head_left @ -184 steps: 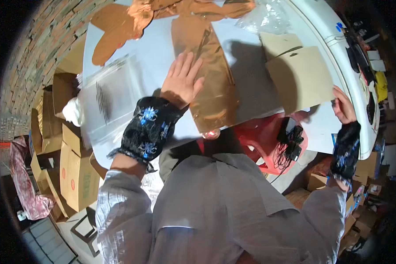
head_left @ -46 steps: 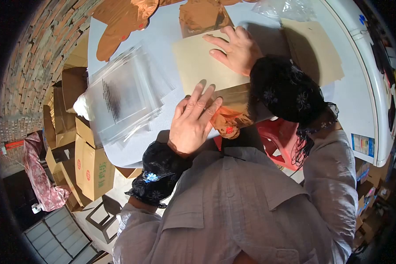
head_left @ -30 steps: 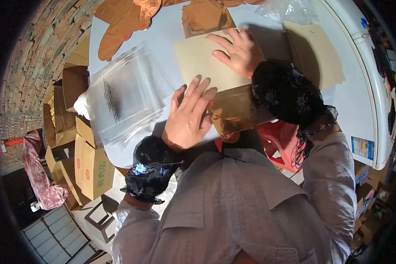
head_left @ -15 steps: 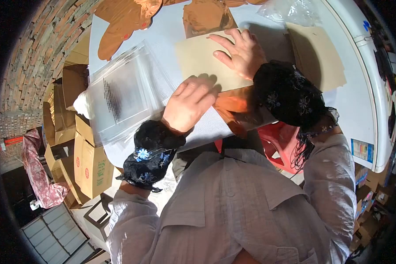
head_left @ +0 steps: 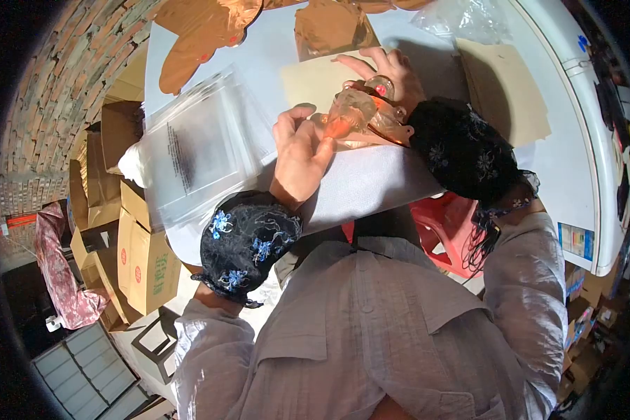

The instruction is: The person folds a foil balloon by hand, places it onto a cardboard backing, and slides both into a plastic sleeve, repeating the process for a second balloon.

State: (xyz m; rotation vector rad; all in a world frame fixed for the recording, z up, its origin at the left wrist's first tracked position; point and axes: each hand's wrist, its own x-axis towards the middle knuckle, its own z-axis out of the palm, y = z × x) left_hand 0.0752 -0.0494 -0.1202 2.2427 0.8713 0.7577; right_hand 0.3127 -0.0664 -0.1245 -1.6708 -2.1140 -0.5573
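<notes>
My left hand pinches the edge of a shiny copper-coloured foil balloon and holds it lifted over a beige card. Part of the foil, with a small red spot on it, rises between my two hands and covers much of the card. My right hand rests at the card's far right side with its fingers stretched out; the raised foil hides part of the palm. To the left of my left hand lies a stack of clear plastic bags with dark print.
More copper foil pieces lie at the far left of the white table, another behind the card. Beige cards and clear plastic are on the right. Cardboard boxes stand left; a red stool is below.
My left hand has taken hold of the foil that hung at the table's front edge and brought it up over the card. My right hand has stayed almost in place.
</notes>
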